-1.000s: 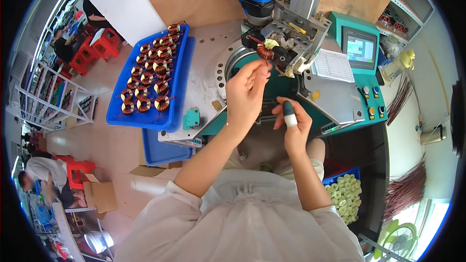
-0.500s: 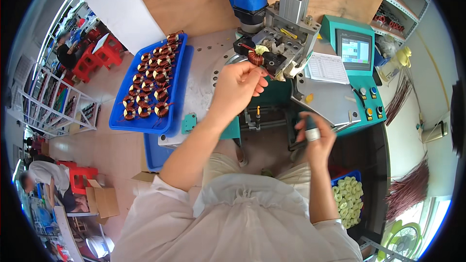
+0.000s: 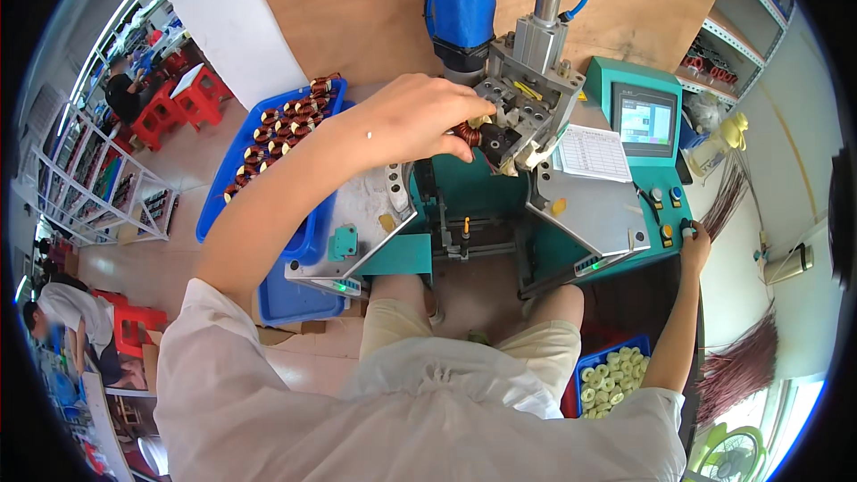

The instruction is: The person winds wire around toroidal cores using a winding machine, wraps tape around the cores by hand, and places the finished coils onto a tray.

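My left hand [image 3: 420, 116] reaches over to the press-like machine [image 3: 527, 94], thumb and fingers closed around a copper-wound ring coil [image 3: 467, 134]. The coil sits against the black block of the machine's fixture, and my fingers partly cover it. At the far right, my right hand [image 3: 695, 248] is at the lower right corner of the green control panel [image 3: 656, 214]. Its fingertips are on a control knob there and mostly hide it. A pale wrap shows on one of its digits.
Finished-looking wound coils [image 3: 277, 132] fill a blue tray [image 3: 207, 205] on the left. Pale ring cores [image 3: 614, 375] lie in a blue bin at lower right. A screen [image 3: 644, 120], a paper sheet [image 3: 594, 152], and bundled wires [image 3: 736, 361] are on the right. Other people sit far left.
My left hand has shifted over the coil, with its forearm now across the tray's edge. My right hand has moved right, from beside the machine table to the control panel. The view has shifted slightly.
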`<state>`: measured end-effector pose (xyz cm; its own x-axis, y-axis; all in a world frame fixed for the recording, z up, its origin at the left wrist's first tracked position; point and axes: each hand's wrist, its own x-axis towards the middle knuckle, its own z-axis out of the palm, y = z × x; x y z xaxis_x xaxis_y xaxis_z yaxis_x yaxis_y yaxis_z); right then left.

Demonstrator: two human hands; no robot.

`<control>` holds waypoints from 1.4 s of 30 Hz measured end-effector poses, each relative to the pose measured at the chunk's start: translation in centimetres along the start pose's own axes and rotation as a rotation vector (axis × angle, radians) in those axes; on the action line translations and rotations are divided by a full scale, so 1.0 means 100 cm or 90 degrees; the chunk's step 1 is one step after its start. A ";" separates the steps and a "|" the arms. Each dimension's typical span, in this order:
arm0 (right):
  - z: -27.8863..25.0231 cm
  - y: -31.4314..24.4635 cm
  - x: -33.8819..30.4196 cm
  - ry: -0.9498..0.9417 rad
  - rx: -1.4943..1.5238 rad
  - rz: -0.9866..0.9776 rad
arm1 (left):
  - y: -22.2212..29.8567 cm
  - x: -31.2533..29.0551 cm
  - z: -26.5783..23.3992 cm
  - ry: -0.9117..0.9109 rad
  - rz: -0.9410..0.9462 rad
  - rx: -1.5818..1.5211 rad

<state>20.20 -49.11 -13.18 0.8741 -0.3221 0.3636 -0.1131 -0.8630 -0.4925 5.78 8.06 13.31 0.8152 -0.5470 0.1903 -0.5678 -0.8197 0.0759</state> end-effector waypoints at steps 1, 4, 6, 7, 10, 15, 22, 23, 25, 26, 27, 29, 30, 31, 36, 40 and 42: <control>-0.001 0.000 -0.001 -0.006 -0.011 0.002 | 0.000 0.002 -0.002 -0.019 0.012 0.011; -0.003 0.007 -0.004 0.023 -0.002 -0.085 | 0.003 0.003 -0.013 -0.078 0.016 0.023; -0.007 0.007 -0.007 0.027 -0.009 -0.131 | 0.001 0.002 -0.014 -0.116 0.013 0.021; -0.014 -0.011 -0.017 0.020 -0.043 -0.106 | -0.002 -0.009 -0.012 -0.118 0.038 -0.004; -0.027 -0.037 -0.037 0.040 -0.034 -0.085 | -0.016 -0.034 -0.017 -0.069 0.183 0.101; -0.060 -0.104 -0.089 0.199 0.176 -0.181 | -0.015 -0.035 -0.027 0.070 -0.016 -0.223; -0.099 -0.285 -0.201 -0.115 0.678 -0.227 | 0.041 -0.056 0.027 0.458 -0.025 -0.517; -0.111 -0.313 -0.217 -0.213 0.710 -0.267 | 0.049 -0.060 0.034 0.476 0.021 -0.367; -0.123 -0.354 -0.239 -0.249 0.685 -0.429 | 0.074 -0.065 0.049 0.525 0.001 -0.382; -0.121 -0.366 -0.248 -0.207 0.674 -0.487 | 0.083 -0.066 0.055 0.547 -0.017 -0.402; -0.121 -0.375 -0.255 -0.163 0.650 -0.495 | 0.087 -0.066 0.065 0.555 -0.012 -0.405; -0.107 -0.379 -0.262 -0.103 0.714 -0.492 | 0.096 -0.072 0.075 0.564 -0.032 -0.474; -0.106 -0.379 -0.264 -0.081 0.728 -0.483 | 0.097 -0.075 0.078 0.562 -0.034 -0.474; -0.105 -0.379 -0.268 -0.085 0.730 -0.483 | 0.098 -0.078 0.081 0.556 -0.021 -0.495; -0.100 -0.370 -0.283 0.029 0.741 -0.504 | 0.102 -0.083 0.079 0.547 0.064 -0.479; -0.101 -0.365 -0.283 0.100 0.729 -0.549 | 0.103 -0.083 0.077 0.518 0.085 -0.434; -0.098 -0.366 -0.285 0.122 0.726 -0.548 | 0.103 -0.081 0.079 0.531 0.095 -0.469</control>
<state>-5.18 -12.18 2.24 0.3887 0.0031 0.9214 0.9194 -0.0658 -0.3877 -5.80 2.71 4.84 0.5584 -0.1199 0.8209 -0.8077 -0.3044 0.5050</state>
